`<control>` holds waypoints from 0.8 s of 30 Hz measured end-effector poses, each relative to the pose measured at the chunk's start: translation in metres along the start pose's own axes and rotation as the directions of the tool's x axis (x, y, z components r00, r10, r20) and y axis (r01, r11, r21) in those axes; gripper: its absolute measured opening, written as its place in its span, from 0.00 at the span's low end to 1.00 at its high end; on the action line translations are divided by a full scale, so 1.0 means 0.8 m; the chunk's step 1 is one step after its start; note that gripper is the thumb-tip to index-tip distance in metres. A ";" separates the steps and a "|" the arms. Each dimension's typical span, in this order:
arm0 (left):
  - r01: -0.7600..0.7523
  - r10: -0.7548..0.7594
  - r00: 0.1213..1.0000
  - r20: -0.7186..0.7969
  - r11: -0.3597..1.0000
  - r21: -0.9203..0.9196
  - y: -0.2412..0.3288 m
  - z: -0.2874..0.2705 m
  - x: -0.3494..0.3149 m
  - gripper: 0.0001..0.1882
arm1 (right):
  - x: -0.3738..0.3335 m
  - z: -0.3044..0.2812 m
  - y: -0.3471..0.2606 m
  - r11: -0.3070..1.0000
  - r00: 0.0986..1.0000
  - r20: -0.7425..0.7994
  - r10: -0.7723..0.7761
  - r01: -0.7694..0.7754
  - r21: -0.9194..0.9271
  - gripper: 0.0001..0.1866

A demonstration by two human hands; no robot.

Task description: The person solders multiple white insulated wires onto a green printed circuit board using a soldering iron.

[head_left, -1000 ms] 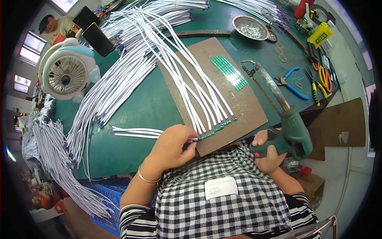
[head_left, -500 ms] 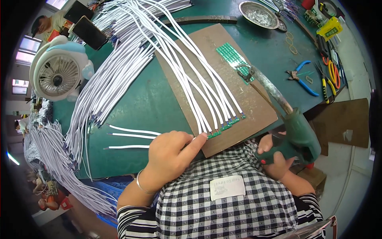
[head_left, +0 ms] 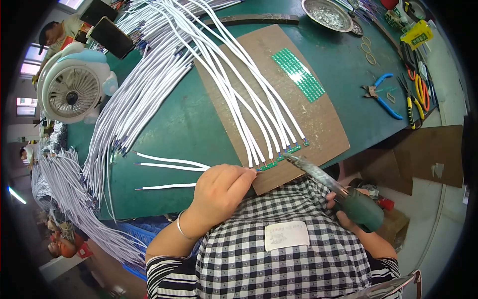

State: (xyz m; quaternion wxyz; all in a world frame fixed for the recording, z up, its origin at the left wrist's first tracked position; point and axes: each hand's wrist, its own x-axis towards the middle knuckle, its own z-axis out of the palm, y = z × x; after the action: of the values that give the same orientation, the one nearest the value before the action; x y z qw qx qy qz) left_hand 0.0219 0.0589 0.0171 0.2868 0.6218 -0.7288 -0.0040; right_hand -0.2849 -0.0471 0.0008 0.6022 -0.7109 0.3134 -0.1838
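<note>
My left hand [head_left: 221, 192] is closed, thumb and fingertips pinched together beside a row of small green circuit boards [head_left: 269, 166]. Three loose white cables [head_left: 172, 165] run into this hand from the left; their far ends within it are hidden. My right hand [head_left: 343, 218] is wrapped round the handle of a green soldering gun [head_left: 366, 209], partly hidden behind it. The gun's metal barrel points left, its tip close above the row of boards; contact cannot be made out. Several white cables [head_left: 244, 107] reach down the brown board [head_left: 328, 134], their ends at the small boards.
A green perforated panel [head_left: 298, 74] lies on the brown board. Blue-handled cutters [head_left: 383, 97] and other pliers [head_left: 412, 104] lie at right. A metal bowl [head_left: 326, 15] stands at the back. Cable bundles [head_left: 139, 94] and a fan [head_left: 74, 89] fill the left.
The soldering gun has swung down and left, its tip moving from over the green panel to the row of small boards. My left hand's forefinger has drawn in to a pinch.
</note>
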 end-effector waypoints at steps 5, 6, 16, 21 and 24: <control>0.001 -0.001 1.000 0.019 1.000 -0.017 -0.001 -0.009 0.007 0.10 | 0.002 -0.006 0.016 0.999 0.996 0.083 0.020 -0.018 -0.027 0.12; 0.007 -0.007 1.000 0.008 1.000 -0.020 -0.001 -0.016 0.011 0.10 | 0.000 -0.005 0.017 0.999 0.998 0.053 -0.031 0.033 -0.039 0.13; 0.254 -0.243 0.967 0.075 0.943 -0.213 -0.002 0.000 0.014 0.07 | -0.008 -0.006 0.009 0.946 0.996 -0.063 0.065 -0.041 0.323 0.21; 0.329 -0.333 0.943 -0.008 0.934 -0.142 0.004 -0.014 0.010 0.07 | -0.007 -0.001 0.017 0.964 0.995 -0.066 0.078 -0.058 0.259 0.16; 0.158 -0.141 0.983 -0.120 0.977 0.144 0.011 -0.027 0.022 0.06 | 0.008 0.003 0.011 0.978 0.998 -0.026 0.052 -0.046 0.204 0.13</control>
State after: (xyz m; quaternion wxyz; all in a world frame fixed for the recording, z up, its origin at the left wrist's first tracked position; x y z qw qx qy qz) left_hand 0.0217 0.0525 0.0459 0.2767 0.6942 -0.6614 0.0644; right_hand -0.2804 -0.0503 -0.0093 0.6710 -0.6349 0.3197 -0.2109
